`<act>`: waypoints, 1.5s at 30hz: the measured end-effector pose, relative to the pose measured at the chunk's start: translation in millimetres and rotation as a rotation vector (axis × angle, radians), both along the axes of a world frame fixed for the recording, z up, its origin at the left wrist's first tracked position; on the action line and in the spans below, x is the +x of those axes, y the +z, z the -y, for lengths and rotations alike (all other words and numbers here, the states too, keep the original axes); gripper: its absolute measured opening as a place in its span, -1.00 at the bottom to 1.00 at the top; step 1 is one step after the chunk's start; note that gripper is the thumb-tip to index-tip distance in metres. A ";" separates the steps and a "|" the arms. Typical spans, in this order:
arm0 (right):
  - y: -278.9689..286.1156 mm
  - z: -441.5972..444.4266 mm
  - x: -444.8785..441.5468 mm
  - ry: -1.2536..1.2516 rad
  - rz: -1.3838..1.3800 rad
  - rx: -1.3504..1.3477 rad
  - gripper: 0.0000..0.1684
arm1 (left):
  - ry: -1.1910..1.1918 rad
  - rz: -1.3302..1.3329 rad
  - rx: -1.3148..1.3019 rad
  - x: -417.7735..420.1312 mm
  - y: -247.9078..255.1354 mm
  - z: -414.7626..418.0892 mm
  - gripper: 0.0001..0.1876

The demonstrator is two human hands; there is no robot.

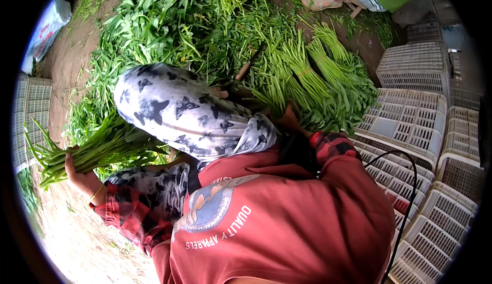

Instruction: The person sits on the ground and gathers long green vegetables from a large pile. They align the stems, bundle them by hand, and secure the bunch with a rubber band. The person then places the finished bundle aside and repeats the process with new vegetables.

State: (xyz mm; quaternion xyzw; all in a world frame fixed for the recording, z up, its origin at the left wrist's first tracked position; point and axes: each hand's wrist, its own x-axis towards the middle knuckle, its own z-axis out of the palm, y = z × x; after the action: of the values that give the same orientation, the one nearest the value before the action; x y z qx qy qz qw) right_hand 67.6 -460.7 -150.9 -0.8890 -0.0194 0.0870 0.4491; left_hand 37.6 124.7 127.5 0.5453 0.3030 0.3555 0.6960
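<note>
My left hand (82, 180) is closed around a thick bunch of leafy green stalks (88, 155), cut ends pointing left. My right hand (288, 119), beside my knee, grips another bunch of green stalks (273, 91); my leg hides part of it, and its fingers are only partly seen. Right of it, several bundles of leafy stalks (303, 70) lie side by side, at least one with a reddish band. A tool with a wooden handle (243, 71) and dark blade leans in the greens ahead. A large heap of loose leafy greens (153, 18) spreads beyond my knees.
Stacked plastic crates (407, 118) stand on my right, and another crate (32, 111) at the far left. A white sack (48, 30) bearing writing lies at the upper left. A co-worker's shoe (322, 1) and leg are at the upper right. A black cable (409, 207) hangs beside me.
</note>
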 end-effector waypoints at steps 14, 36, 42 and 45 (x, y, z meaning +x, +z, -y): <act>-64.7 8.7 -28.6 -0.071 -0.131 -0.195 -0.17 | 0.010 -0.055 -0.085 8.0 -6.9 -6.6 -0.66; 335.5 -128.0 210.9 0.071 0.418 -0.160 -0.44 | -0.294 -0.045 0.059 43.4 34.0 53.9 -0.58; 393.9 -351.0 178.3 0.247 0.686 -0.166 -0.50 | -0.215 0.264 -0.031 46.8 37.6 61.0 -0.64; 342.0 -423.8 134.0 0.697 0.812 -0.035 -0.44 | -0.162 0.466 -0.161 53.0 34.7 58.4 -0.58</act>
State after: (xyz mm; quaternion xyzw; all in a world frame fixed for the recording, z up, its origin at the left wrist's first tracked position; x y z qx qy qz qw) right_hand 201.6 -36.9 191.1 -0.7993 -0.4843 -0.1194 0.3350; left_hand 90.6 66.3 162.2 0.4139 0.1173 0.3893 0.8145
